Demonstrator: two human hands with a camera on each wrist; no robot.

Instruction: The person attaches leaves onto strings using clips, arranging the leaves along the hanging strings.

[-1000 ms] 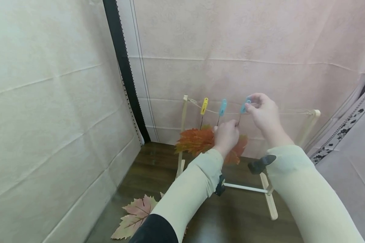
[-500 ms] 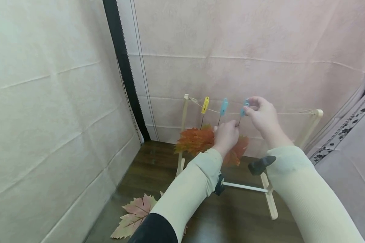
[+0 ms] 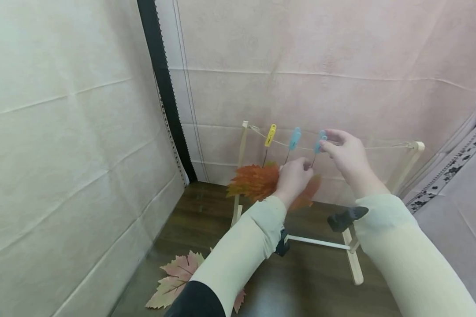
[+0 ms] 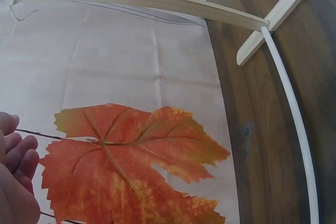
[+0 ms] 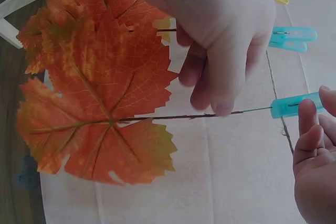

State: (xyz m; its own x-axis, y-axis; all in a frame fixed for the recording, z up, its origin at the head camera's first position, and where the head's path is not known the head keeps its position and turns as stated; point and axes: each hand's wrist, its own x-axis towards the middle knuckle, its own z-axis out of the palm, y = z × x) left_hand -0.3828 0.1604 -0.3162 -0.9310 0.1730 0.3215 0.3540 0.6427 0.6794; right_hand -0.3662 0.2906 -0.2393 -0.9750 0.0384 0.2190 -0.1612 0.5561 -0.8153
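Right grip (image 3: 349,159) pinches a blue clothespin (image 5: 283,108) while left grip (image 3: 295,177) pinches the stem (image 5: 178,117) of an orange leaf (image 5: 92,153).

Two blue pegs (image 3: 295,138) (image 3: 318,144), one yellow peg (image 3: 270,135), two hands (image 3: 295,178) (image 3: 352,160).

Pinching the rightmost blue clothespin (image 3: 320,142) with the right hand (image 3: 350,160), gripping the stem (image 3: 314,159) below with the left hand (image 3: 295,179), reaching over a pinkish leaf (image 3: 177,279) at near left
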